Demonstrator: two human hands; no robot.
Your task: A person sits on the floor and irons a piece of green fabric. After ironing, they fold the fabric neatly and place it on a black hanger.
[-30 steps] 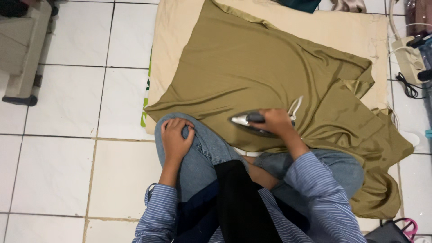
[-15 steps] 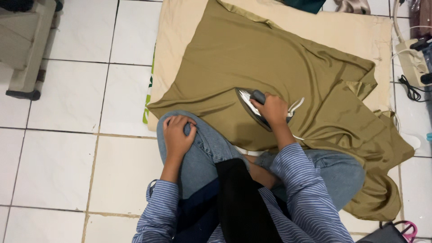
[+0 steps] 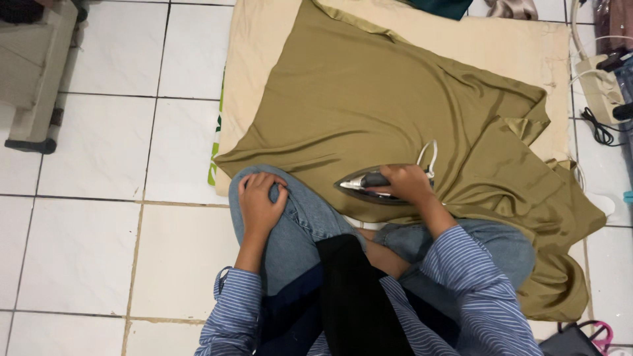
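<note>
A: Item one, largest?
B: White tiled floor [image 3: 99,151]; on it a cream mat [image 3: 514,53], spread flat; over the mat an olive-green cloth [image 3: 369,105], smooth at the centre, bunched in folds at the right edge beside the person's knee.

A: Next?
B: Person seated cross-legged, blue jeans, striped blue sleeves; grey furniture base [image 3: 36,79] at far left, well apart.

A: Hands?
B: Left hand [image 3: 260,201] resting palm-down on the raised left knee, fingers loosely curled, gripping nothing; right hand [image 3: 405,183] closed around the handle of an iron [image 3: 369,184].

A: Iron's place?
B: Soleplate down on the cloth's near edge, tip pointing left; white cord looping behind the hand.

A: Smallest?
B: Power strip [image 3: 603,82] with plugs at the right, off the mat.
</note>
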